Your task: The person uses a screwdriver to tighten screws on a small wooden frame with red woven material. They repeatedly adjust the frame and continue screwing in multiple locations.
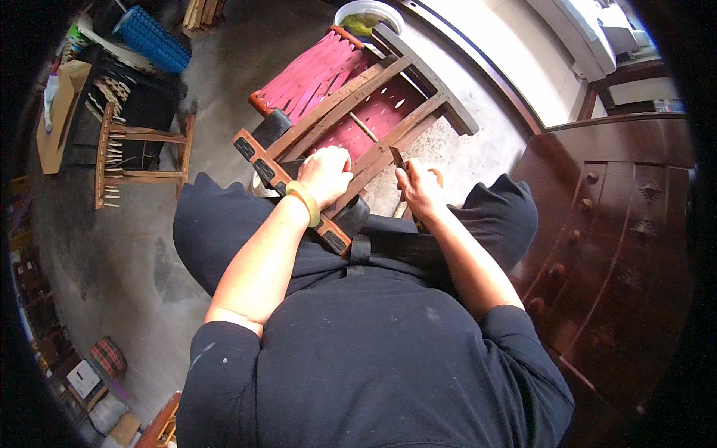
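Observation:
A dark wooden frame (407, 138), like part of a stool or chair, lies tilted between my knees, with pink woven strips (310, 71) showing behind and through its bars. My left hand (326, 175), with a pale yellow bangle (302, 201) at the wrist, is closed over the frame's near part. Its curled fingers hide what they hold. To the right of the frame, my right hand (422, 187) grips a small knife-like tool (397, 157), its dark flat blade pointing up and away. A thin light stick (364, 127) crosses between two bars.
At the left stands a wooden rack-like frame (146, 136) with cord ends, near an open cardboard box (63, 112). A blue ridged roller (153, 37) lies beyond. A white bucket (370, 15) sits at the top. Along the right is a dark polished wooden panel (612, 246).

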